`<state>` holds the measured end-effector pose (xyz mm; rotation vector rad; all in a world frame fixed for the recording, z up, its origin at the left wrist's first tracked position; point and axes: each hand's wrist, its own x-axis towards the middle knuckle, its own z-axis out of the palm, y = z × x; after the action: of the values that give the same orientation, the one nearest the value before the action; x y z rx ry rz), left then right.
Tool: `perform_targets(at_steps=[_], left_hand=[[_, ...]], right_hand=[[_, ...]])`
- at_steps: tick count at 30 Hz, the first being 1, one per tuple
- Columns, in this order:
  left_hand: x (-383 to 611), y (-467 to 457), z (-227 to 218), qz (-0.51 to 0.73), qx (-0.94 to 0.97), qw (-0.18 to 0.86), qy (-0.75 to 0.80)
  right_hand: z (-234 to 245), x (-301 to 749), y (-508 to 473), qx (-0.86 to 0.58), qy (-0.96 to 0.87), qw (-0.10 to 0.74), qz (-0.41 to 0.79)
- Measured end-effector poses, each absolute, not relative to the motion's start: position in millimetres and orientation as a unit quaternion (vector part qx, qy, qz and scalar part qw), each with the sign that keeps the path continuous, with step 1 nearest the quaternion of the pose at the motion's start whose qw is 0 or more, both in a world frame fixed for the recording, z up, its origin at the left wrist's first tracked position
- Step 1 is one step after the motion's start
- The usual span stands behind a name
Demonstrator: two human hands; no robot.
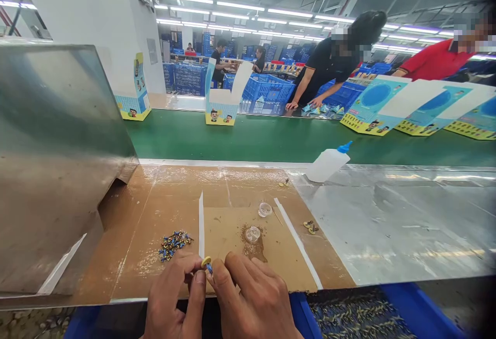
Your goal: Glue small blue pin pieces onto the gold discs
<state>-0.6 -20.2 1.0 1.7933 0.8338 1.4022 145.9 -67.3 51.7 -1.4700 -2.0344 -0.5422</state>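
Note:
Between my fingertips is a small toy figure (pixel 207 265) with a round yellow disc on top and a blue body. My left hand (pixel 170 295) is closed, its index finger and thumb pinching the figure from the left. From the other side, the fingers of my right hand (pixel 253 297) close on it and hide its lower part. Just beyond my left hand lies a pile of small blue, yellow and dark figures (pixel 174 245). Ahead of my right hand, a small clear cup (pixel 252 234) stands in a brown stain on the cardboard (pixel 228 225), with another clear cup (pixel 265 210) behind it.
A white bottle with blue tip (pixel 328 166) leans on the metal table at right. Loose yellow-disc pieces (pixel 310 227) lie nearby. Beyond runs a green conveyor belt (pixel 271 140) carrying printed boxes (pixel 222 109). A metal housing (pixel 58 163) rises at left. Co-workers stand across the belt.

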Motion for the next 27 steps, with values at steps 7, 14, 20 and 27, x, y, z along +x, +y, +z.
perform_targets(at_steps=[7,14,20,27], left_hand=[[-1,-18,-2,0.553,0.706,0.33,0.297],[-8,-21,5,0.476,0.63,0.477,0.387],[-22,-11,17,0.287,0.463,0.767,0.339],[-23,-7,3,0.197,0.378,0.869,0.253]], right_hand=[[51,145,-67,-0.551,-0.761,0.278,-0.201],[48,155,-74,-0.554,-0.744,0.366,-0.069],[55,165,-80,-0.542,-0.564,0.453,0.428],[54,154,-74,-0.485,-0.451,0.443,0.605]])
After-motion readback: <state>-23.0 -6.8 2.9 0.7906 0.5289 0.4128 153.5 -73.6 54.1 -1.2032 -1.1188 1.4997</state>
